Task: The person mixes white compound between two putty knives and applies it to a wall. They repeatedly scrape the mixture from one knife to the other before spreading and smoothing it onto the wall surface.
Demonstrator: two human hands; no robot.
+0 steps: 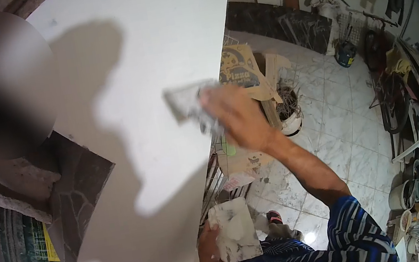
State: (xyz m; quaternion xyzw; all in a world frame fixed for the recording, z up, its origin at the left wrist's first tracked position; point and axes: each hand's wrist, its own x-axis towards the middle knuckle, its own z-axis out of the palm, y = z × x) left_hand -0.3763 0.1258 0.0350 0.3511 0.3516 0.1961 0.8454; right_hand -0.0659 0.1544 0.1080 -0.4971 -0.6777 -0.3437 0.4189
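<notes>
My right hand (237, 115) is closed on a putty knife (183, 102), whose wide grey blade is blurred by motion. The blade lies over the white wall panel (147, 47), close to its right edge; whether it touches cannot be made out. Lower down, my left hand (208, 243) grips the left side of a flat, squarish plate (239, 247). Pale putty (234, 227) is spread across that plate, with darker smears round it. A shadow falls over the wall's left part.
At left, dark stone steps (83, 178) run beside the wall, near a green bag (25, 250). Behind the wall's edge are a pizza box (238, 69) and a potted plant (290, 112) on the tiled floor (324, 129). Tools and containers (412, 197) line the right side.
</notes>
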